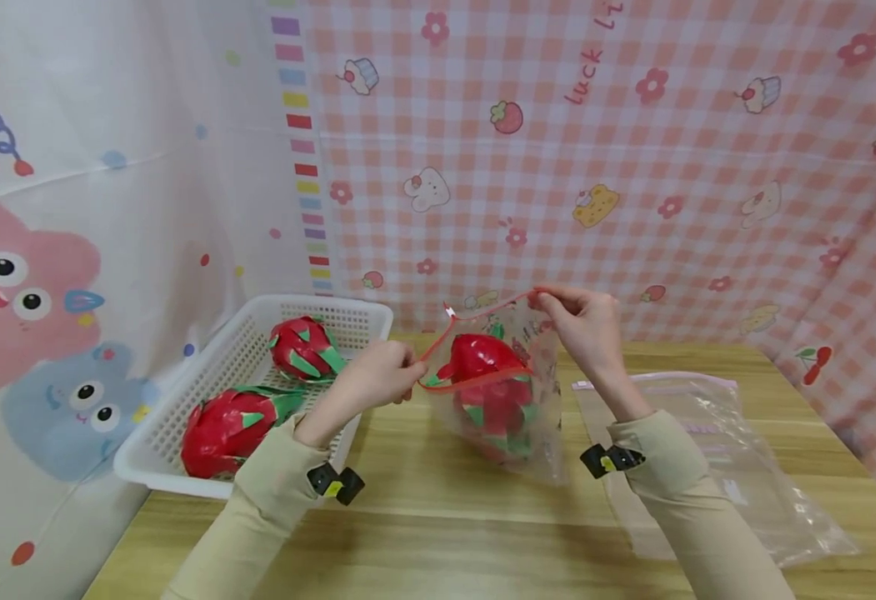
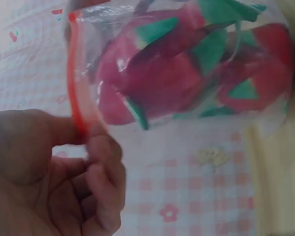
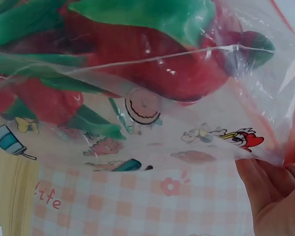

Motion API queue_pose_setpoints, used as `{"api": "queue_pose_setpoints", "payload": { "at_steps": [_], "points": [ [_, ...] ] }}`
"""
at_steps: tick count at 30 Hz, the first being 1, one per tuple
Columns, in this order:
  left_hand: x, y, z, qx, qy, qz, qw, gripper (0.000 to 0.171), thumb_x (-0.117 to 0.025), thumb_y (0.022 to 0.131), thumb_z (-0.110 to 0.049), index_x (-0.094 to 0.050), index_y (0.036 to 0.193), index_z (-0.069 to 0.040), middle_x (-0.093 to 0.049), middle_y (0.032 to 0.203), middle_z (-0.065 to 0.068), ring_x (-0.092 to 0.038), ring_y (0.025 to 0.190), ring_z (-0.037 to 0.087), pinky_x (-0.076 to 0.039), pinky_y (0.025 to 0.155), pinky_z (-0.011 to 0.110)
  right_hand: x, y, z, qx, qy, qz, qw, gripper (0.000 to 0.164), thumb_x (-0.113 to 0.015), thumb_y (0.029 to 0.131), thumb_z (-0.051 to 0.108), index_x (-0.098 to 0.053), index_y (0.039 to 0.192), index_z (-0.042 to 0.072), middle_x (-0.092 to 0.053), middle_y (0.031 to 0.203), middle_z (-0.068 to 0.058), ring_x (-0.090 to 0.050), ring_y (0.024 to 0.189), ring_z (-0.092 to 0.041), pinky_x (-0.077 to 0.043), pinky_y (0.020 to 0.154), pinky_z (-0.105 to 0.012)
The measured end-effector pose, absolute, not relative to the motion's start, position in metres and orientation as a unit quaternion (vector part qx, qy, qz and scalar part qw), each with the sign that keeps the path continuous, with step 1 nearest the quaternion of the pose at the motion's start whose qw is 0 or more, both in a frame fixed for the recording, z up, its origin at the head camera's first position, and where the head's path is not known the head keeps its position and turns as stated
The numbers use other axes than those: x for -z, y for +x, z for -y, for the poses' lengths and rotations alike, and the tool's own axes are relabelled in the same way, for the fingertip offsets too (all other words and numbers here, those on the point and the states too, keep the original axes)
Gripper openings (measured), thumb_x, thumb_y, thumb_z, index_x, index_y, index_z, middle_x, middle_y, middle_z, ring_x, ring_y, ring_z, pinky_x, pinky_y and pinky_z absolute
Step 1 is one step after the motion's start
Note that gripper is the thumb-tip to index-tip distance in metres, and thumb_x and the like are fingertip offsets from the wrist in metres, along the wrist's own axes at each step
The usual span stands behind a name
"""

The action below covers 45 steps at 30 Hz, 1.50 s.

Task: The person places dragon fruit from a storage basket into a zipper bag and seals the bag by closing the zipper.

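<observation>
As L/R grips (image 1: 383,373) (image 1: 589,329) pinch bag (image 1: 547,412), fruit's (image 1: 485,356) btwn.

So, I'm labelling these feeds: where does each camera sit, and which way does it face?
Head: worn on the head, facing forward and down at the bag, basket and table; the left hand, right hand and sleeves show.
Left wrist: on the left wrist, facing past the left hand to the bag, with fruit inside; that hand shows large.
Right wrist: on the right wrist, facing the bag's printed side; part of the right hand shows.
Shared: both wrist views show the bag, fruit and checked cloth.
</observation>
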<state>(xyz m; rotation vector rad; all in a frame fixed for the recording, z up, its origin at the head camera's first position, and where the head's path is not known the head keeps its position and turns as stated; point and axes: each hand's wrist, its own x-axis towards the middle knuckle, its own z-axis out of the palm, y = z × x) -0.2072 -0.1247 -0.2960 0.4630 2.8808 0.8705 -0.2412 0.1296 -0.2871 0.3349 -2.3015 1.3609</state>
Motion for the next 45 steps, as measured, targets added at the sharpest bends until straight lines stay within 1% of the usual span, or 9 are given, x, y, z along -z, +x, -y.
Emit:
{"api": "queue_pose_setpoints", "payload": {
  "at_steps": [8,18,24,27,29,32,38,42,45],
  "points": [
    [0.300,-0.196,0.092,-0.469,0.168,-0.866,-0.048,0.034,-0.047,0.098,-0.017,-0.062,0.070,-0.004,-0.065,0.060,0.008,-0.057,0.049,0.010,-0.044,0.047,0.022,0.276,-0.240,-0.124,-0.466,0.176,0.839,0.222,0.022,-0.060,0.093,0.012,-0.072,0.105,-0.002,-0.072,0.099,-0.020,-0.072,0.087,-0.029,-0.054,0.060,-0.013],
    [0.313,-0.191,0.074,-0.556,0.128,-0.815,-0.097,0.037,-0.050,0.097,-0.020,-0.057,0.063,-0.005,-0.060,0.054,0.010,-0.057,0.048,0.022,-0.039,0.044,0.021,0.283,-0.242,-0.128,-0.447,0.203,0.857,0.158,0.023,-0.058,0.094,0.011,-0.070,0.107,-0.004,-0.072,0.100,-0.021,-0.072,0.088,-0.030,-0.058,0.071,-0.028],
    [0.319,-0.184,0.074,-0.532,0.203,-0.814,-0.114,0.038,-0.049,0.098,-0.021,-0.056,0.065,-0.005,-0.055,0.054,0.010,-0.044,0.045,0.006,-0.033,0.044,0.019,0.282,-0.243,-0.135,-0.472,0.218,0.842,0.144,0.026,-0.058,0.094,0.014,-0.069,0.110,-0.003,-0.071,0.103,-0.020,-0.071,0.091,-0.029,-0.058,0.073,-0.027],
    [0.316,-0.189,0.084,-0.489,0.222,-0.826,-0.173,0.030,-0.049,0.099,-0.022,-0.060,0.078,-0.003,-0.062,0.067,0.011,-0.051,0.056,0.008,-0.042,0.052,0.021,0.285,-0.245,-0.139,-0.489,0.222,0.835,0.124,0.026,-0.057,0.095,0.014,-0.068,0.113,-0.001,-0.071,0.107,-0.019,-0.071,0.094,-0.028,-0.058,0.075,-0.030],
    [0.310,-0.198,0.094,-0.445,0.215,-0.839,-0.227,0.025,-0.053,0.097,-0.023,-0.060,0.100,0.001,-0.064,0.090,0.016,-0.058,0.078,0.017,-0.049,0.069,0.027,0.285,-0.246,-0.141,-0.488,0.225,0.835,0.115,0.027,-0.056,0.095,0.014,-0.067,0.114,0.000,-0.070,0.109,-0.018,-0.071,0.095,-0.027,-0.058,0.077,-0.031],
    [0.305,-0.215,0.112,-0.379,0.200,-0.862,-0.269,0.040,-0.062,0.091,-0.023,-0.052,0.120,0.004,-0.059,0.112,0.020,-0.056,0.104,0.030,-0.048,0.088,0.040,0.283,-0.248,-0.142,-0.487,0.230,0.837,0.094,0.028,-0.055,0.096,0.015,-0.066,0.117,-0.001,-0.069,0.112,-0.019,-0.070,0.098,-0.027,-0.057,0.079,-0.032],
    [0.314,-0.236,0.126,-0.353,0.212,-0.881,-0.232,0.019,-0.065,0.089,-0.020,-0.068,0.084,-0.002,-0.068,0.073,0.015,-0.065,0.066,0.026,-0.051,0.061,0.033,0.277,-0.237,-0.167,-0.436,0.227,0.871,0.011,0.041,-0.050,0.098,0.032,-0.061,0.126,0.003,-0.066,0.119,-0.018,-0.067,0.105,-0.029,-0.056,0.086,-0.033],
    [0.320,-0.234,0.127,-0.371,0.188,-0.874,-0.253,0.019,-0.067,0.087,-0.022,-0.071,0.086,-0.003,-0.073,0.081,0.014,-0.070,0.075,0.025,-0.055,0.066,0.036,0.281,-0.218,-0.197,-0.367,0.243,0.898,-0.027,0.046,-0.063,0.091,0.027,-0.057,0.129,0.002,-0.066,0.121,-0.016,-0.065,0.098,-0.023,-0.053,0.077,-0.025],
    [0.321,-0.233,0.129,-0.382,0.175,-0.871,-0.255,0.020,-0.068,0.086,-0.023,-0.072,0.087,-0.003,-0.073,0.083,0.014,-0.069,0.071,0.023,-0.053,0.061,0.031,0.288,-0.210,-0.208,-0.334,0.238,0.912,0.006,0.050,-0.075,0.080,0.021,-0.062,0.123,0.000,-0.070,0.111,-0.018,-0.064,0.078,-0.011,-0.051,0.062,-0.021]
  ]
}}
